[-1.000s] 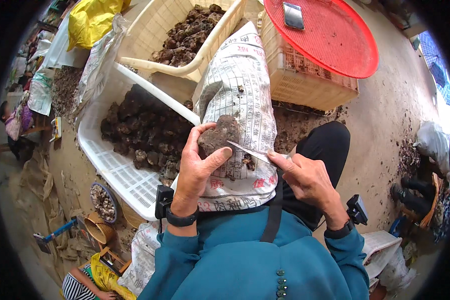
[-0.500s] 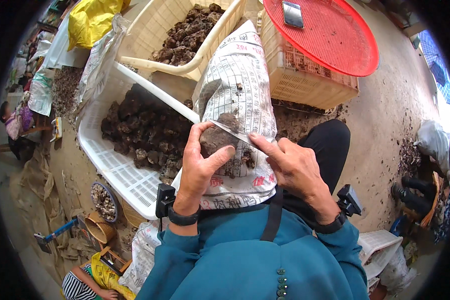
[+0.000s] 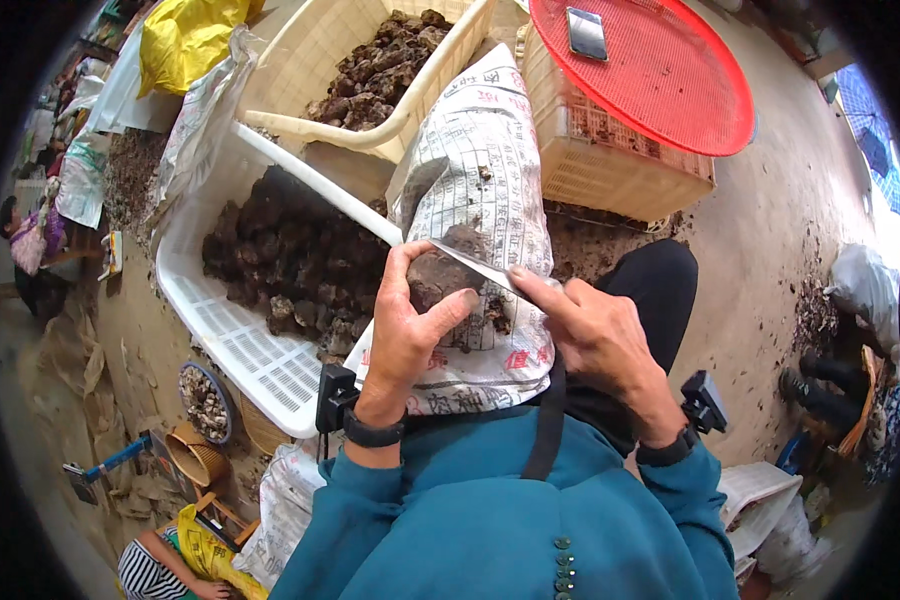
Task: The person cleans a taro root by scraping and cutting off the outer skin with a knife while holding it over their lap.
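In the last second the knife [image 3: 482, 266] has moved from the near right side of the tuber-like lump [image 3: 438, 284] to lie across its far part, so cutting or scraping appears to be under way there. The left hand [image 3: 398, 335] grips the lump between thumb and fingers; the right hand [image 3: 607, 332] holds the knife, index finger along the blade. Counted: one knife, one gripped lump, one printed sack [image 3: 482, 150] beneath the fingers; left of and beyond them, one white crate [image 3: 315, 180] and one cream crate [image 3: 320, 134], their dark lumps [image 3: 290, 250] too many to count.
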Tool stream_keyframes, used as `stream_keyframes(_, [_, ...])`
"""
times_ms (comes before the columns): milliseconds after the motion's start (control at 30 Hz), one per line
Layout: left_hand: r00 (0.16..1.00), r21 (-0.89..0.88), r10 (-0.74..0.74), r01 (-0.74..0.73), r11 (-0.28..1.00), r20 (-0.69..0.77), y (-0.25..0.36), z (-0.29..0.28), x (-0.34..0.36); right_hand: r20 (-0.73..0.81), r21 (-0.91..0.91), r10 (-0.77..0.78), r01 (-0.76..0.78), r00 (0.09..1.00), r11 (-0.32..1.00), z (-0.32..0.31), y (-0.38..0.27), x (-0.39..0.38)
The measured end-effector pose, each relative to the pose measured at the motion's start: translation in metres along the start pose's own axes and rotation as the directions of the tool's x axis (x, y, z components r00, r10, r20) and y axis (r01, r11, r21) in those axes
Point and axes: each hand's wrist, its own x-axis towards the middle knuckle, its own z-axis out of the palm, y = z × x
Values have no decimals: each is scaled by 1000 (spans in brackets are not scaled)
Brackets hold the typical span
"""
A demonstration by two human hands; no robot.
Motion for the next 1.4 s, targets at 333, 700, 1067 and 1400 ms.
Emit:
stream_keyframes(333, [996,-65,-93,94,993,13,9,2,2,31,59,16,-18,999,998,-1,-2,13])
stream_keyframes(700, [999,-1,-32,32,999,-5,7,-2,8,-44,-49,9,-12,999,999,11,-23,41])
stream_keyframes(1067, [997,-65,-70,73,995,35,8,1,5,68,-52,42,-38,997,998,-6,18,-8])
stream_keyframes(1400, [999,33,-40,40,999,-16,8,0,3,155,202,-19,-13,988,979,5,-5,46])
